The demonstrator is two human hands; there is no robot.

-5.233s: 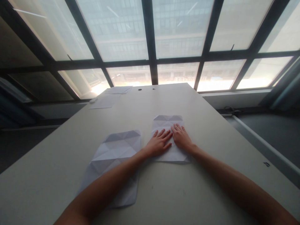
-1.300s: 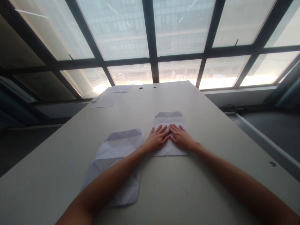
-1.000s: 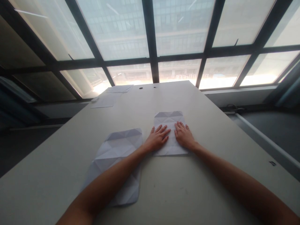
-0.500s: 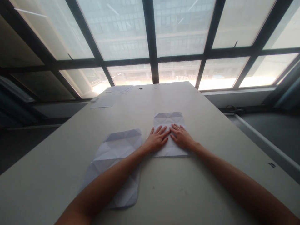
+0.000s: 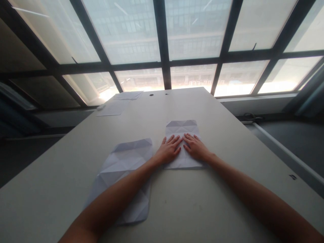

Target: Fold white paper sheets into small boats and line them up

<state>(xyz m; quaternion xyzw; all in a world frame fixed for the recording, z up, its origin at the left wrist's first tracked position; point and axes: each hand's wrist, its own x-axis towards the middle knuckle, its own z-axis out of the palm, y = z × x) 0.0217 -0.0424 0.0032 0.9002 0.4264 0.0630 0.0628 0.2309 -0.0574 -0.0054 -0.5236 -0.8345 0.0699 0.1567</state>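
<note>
A folded sheet of white paper lies on the table in front of me, with crease lines showing across its far part. My left hand rests flat on its left side, fingers spread. On the right side of the same sheet lies my right hand, also flat with the fingers apart. The fingertips of both hands nearly meet at the middle of the paper, and the hands cover its centre. A second, larger creased sheet of paper lies to the left, partly hidden under my left forearm.
The white table stretches away toward large framed windows. Several sheets of paper lie at its far left corner. A round dark hole is near the far edge. A small black mark sits by the right edge.
Both hands stay flat on the folded paper, with only a very slight shift of the fingers. The view has moved a little; the papers lie as before.
</note>
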